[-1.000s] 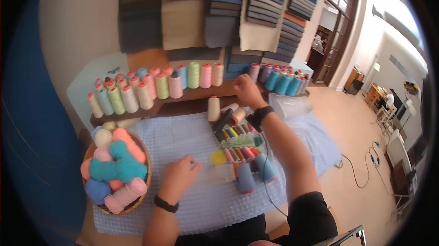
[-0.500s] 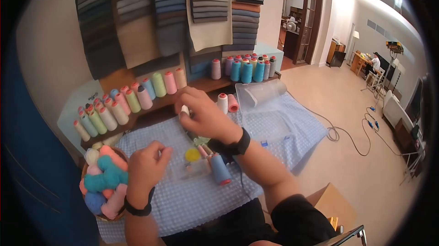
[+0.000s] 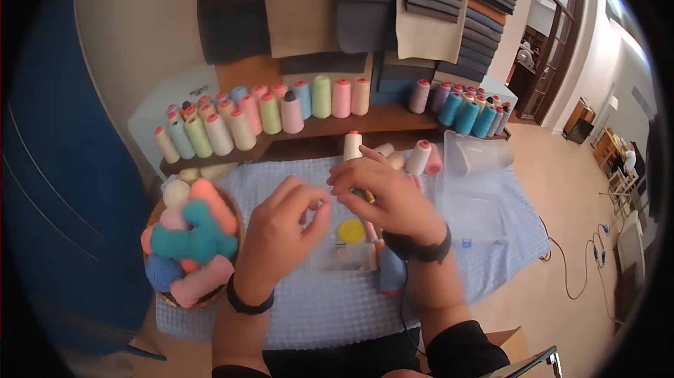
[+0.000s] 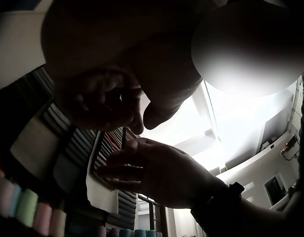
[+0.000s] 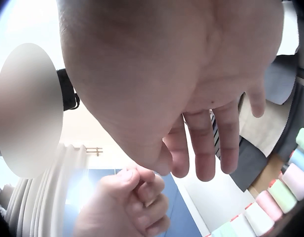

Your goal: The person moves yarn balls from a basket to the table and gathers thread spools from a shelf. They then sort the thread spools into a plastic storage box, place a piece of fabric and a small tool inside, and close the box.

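In the head view the left hand point(image 3: 281, 230) is raised over the cloth, thumb and forefinger bent towards each other; no thing can be made out between them. Its fingers look curled in the right wrist view. Close beside it the right hand point(image 3: 390, 192) hovers over the small thread spools, partly hiding them, its fingers fairly straight and nothing visible in them. A cream cone point(image 3: 353, 145) stands just behind the right hand. Below the hands are a yellow disc point(image 3: 352, 231), a clear box point(image 3: 354, 257) and a blue cone point(image 3: 392, 272).
A basket of yarn point(image 3: 242, 237) stands at the left. Thread cones point(image 3: 321, 97) line the shelf point(image 3: 309, 132) behind, beneath hanging fabric swatches point(image 3: 432, 34). Another clear box point(image 3: 477, 209) lies at the right of the checked cloth point(image 3: 309, 322), and a dark cable runs by the right wrist.
The right hand has come back over the small spools and close to the left hand. The head view swung right, then back left. The cream cone now shows behind the right hand.
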The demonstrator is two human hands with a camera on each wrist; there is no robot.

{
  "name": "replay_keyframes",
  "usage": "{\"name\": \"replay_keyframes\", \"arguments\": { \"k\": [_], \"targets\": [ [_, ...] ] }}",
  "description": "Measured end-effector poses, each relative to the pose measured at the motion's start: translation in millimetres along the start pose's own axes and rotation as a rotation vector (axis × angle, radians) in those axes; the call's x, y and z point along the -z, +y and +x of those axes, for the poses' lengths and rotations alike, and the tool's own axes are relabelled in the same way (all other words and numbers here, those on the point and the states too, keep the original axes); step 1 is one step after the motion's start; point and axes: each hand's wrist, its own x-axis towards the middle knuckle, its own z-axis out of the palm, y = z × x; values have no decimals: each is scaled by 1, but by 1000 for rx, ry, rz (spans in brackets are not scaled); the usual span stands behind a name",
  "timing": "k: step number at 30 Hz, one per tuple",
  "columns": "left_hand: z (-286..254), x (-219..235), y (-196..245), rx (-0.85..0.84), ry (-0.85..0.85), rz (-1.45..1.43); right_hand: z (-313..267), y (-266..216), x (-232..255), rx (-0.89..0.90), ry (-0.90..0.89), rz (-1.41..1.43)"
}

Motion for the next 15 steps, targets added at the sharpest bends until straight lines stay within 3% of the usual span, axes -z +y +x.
{"name": "replay_keyframes", "arguments": {
  "k": [15],
  "targets": [
    [3,-6,-19,-15,-1,5,5,4,-10,41,-7,-70]
  ]
}}
